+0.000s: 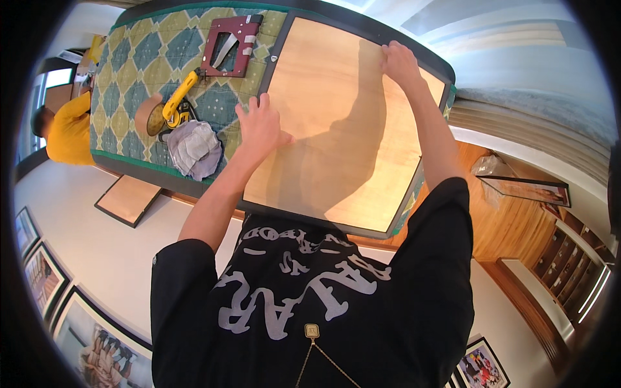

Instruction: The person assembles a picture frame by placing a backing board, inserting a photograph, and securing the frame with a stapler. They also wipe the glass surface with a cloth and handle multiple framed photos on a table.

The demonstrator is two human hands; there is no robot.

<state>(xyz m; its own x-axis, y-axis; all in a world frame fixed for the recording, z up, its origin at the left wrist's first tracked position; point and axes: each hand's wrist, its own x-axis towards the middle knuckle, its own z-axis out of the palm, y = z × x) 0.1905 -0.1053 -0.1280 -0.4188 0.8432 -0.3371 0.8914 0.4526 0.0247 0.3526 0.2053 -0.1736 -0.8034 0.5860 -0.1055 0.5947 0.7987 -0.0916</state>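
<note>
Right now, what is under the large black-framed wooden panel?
A patterned quilt shows beyond the left edge of the black-framed panel, plus a sliver along its right. Whatever lies directly beneath is covered.

One large panel [310,103], one cloth [194,150], one quilt [139,58]

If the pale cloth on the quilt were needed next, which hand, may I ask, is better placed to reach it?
Probably the left hand, at the left edge of the framed panel and nearer the pale cloth; the right hand is at the panel's far edge.
</note>
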